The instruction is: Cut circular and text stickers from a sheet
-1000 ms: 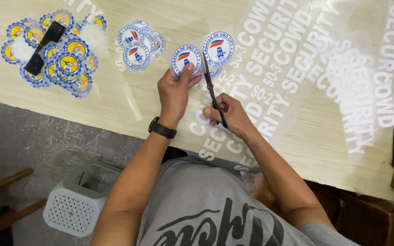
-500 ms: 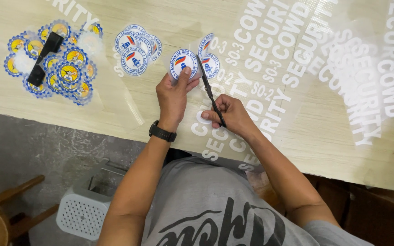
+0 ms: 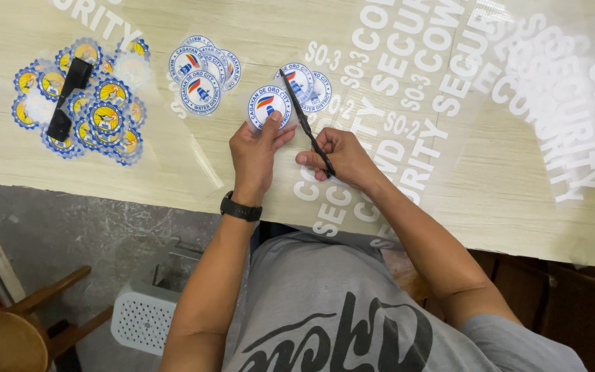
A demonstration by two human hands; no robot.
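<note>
My left hand (image 3: pixel 255 153) pinches a round white and blue printed sticker (image 3: pixel 268 105) on clear film, holding it just above the table. My right hand (image 3: pixel 339 158) grips black scissors (image 3: pixel 304 120), whose blades point up and away, lying between that sticker and two more round stickers (image 3: pixel 310 85) on the same film. A black watch (image 3: pixel 240 209) sits on my left wrist. The scissors' handles are hidden in my fingers.
A pile of cut round white and blue stickers (image 3: pixel 201 72) lies to the left, and further left several blue and yellow gear-shaped stickers (image 3: pixel 91 110) under a black tool (image 3: pixel 67 100). Clear film with white lettering (image 3: pixel 490 89) covers the wooden table (image 3: pixel 70 176). A white perforated basket (image 3: pixel 142 320) stands on the floor.
The scissors have advanced between the held sticker and the neighbouring ones, and my left hand has shifted its grip on the round sticker. The camera view has drifted slightly.
</note>
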